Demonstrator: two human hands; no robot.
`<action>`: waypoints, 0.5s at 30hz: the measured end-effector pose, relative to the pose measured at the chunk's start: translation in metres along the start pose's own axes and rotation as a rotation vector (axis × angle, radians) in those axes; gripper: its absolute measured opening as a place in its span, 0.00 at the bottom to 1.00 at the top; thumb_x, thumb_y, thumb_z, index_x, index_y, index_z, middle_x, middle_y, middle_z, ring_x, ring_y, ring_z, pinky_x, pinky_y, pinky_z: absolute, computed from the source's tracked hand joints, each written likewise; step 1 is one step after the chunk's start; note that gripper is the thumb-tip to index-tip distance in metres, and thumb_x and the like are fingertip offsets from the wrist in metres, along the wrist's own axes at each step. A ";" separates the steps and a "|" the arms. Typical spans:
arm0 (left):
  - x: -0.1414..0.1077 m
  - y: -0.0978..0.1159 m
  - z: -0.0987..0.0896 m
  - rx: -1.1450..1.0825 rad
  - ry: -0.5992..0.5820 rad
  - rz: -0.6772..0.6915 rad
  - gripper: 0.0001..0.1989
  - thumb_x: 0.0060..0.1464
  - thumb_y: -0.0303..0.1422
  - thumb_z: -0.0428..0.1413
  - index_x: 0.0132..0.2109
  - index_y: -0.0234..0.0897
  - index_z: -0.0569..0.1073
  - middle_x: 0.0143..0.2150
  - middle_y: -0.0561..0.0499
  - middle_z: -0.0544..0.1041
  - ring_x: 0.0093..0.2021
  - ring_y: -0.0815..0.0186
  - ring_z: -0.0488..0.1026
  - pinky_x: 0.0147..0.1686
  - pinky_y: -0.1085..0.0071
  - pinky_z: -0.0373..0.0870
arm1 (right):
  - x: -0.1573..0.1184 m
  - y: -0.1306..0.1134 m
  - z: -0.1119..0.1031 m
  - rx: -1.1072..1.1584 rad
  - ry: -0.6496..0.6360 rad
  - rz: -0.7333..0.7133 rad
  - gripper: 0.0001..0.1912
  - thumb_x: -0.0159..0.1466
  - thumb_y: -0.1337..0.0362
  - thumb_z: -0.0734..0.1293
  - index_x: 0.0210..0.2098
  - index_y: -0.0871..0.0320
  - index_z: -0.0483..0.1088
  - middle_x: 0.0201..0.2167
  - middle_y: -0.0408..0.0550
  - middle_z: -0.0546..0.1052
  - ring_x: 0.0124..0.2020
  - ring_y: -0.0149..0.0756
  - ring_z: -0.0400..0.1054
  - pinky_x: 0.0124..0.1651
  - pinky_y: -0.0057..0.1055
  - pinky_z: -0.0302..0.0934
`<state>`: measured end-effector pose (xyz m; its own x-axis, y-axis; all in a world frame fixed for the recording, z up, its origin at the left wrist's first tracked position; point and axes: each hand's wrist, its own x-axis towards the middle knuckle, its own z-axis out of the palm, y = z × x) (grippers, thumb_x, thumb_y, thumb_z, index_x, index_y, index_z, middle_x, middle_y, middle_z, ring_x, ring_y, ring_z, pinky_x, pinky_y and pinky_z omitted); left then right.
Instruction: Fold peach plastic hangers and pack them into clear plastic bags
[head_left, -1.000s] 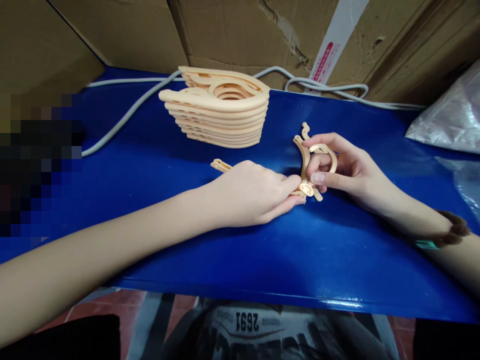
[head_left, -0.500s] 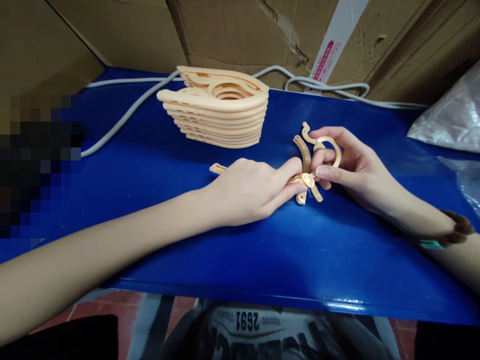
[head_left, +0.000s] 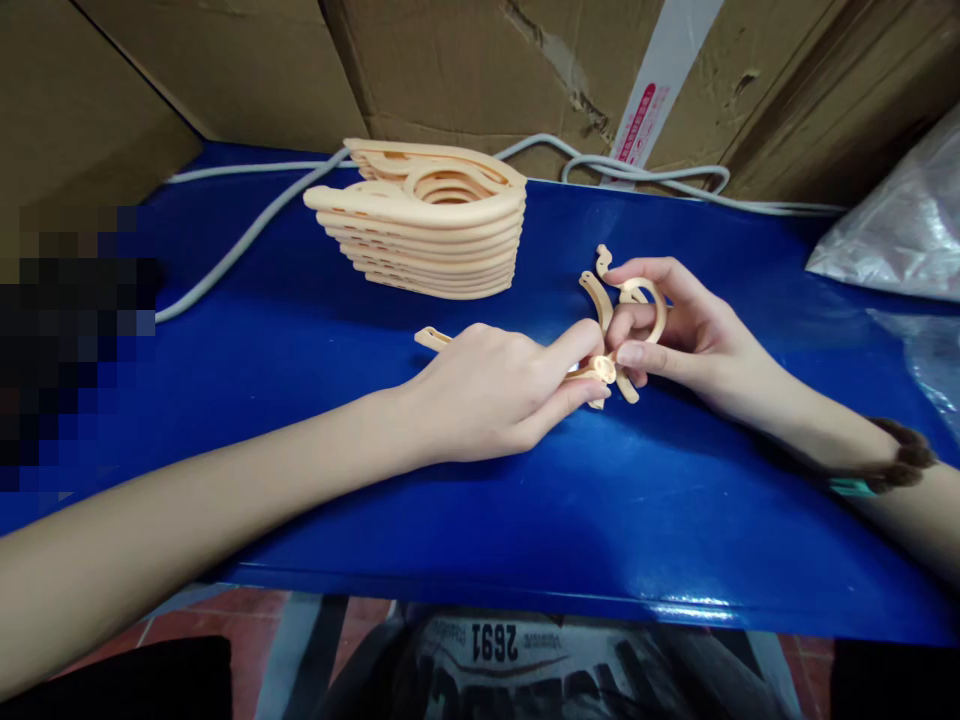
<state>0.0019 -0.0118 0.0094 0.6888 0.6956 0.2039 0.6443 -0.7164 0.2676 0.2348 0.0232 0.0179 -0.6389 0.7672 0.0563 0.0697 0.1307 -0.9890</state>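
Observation:
My left hand (head_left: 502,385) is closed around a beige plastic hanger arm (head_left: 433,340), whose slotted end sticks out behind the knuckles. At my left fingertips sits the arm's round joint (head_left: 602,369). A curved hanger hook (head_left: 658,310) is pinched in my right hand (head_left: 675,325), its stem meeting that joint between the two hands. Loose beige hanger arms (head_left: 597,298) lie on the table just behind and under the fingers, partly hidden. Behind my left hand stands a stack of folded beige hangers (head_left: 420,235).
The blue table (head_left: 480,520) has its front edge close to my body. Cardboard boxes (head_left: 450,70) wall off the back. A white cable (head_left: 247,250) runs along the rear and left. Clear plastic bags (head_left: 892,230) lie at the right.
The view has shifted slightly. Both hands keep their grips, and the round joint has turned a little between my fingertips.

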 end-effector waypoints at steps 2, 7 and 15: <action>-0.001 0.001 0.000 0.003 0.016 0.016 0.16 0.74 0.43 0.42 0.56 0.38 0.66 0.28 0.56 0.79 0.24 0.64 0.77 0.23 0.72 0.52 | 0.000 0.000 0.000 0.005 -0.015 0.000 0.24 0.66 0.63 0.75 0.57 0.51 0.63 0.32 0.36 0.78 0.27 0.27 0.72 0.28 0.26 0.68; 0.000 0.002 -0.001 -0.006 0.073 0.007 0.16 0.75 0.43 0.41 0.55 0.38 0.66 0.28 0.57 0.79 0.22 0.66 0.75 0.23 0.72 0.52 | 0.001 0.004 -0.002 0.077 0.010 0.011 0.24 0.65 0.62 0.75 0.56 0.51 0.64 0.31 0.36 0.78 0.25 0.26 0.71 0.27 0.25 0.66; 0.000 -0.005 -0.001 -0.043 0.222 0.029 0.12 0.75 0.40 0.44 0.51 0.39 0.68 0.25 0.61 0.76 0.19 0.68 0.70 0.22 0.71 0.52 | 0.003 0.005 -0.003 0.165 0.066 0.019 0.24 0.62 0.65 0.77 0.54 0.51 0.67 0.30 0.34 0.76 0.24 0.24 0.69 0.25 0.23 0.64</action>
<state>-0.0019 -0.0079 0.0093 0.6136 0.6729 0.4132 0.6074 -0.7366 0.2976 0.2359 0.0280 0.0137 -0.5866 0.8088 0.0411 -0.0491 0.0152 -0.9987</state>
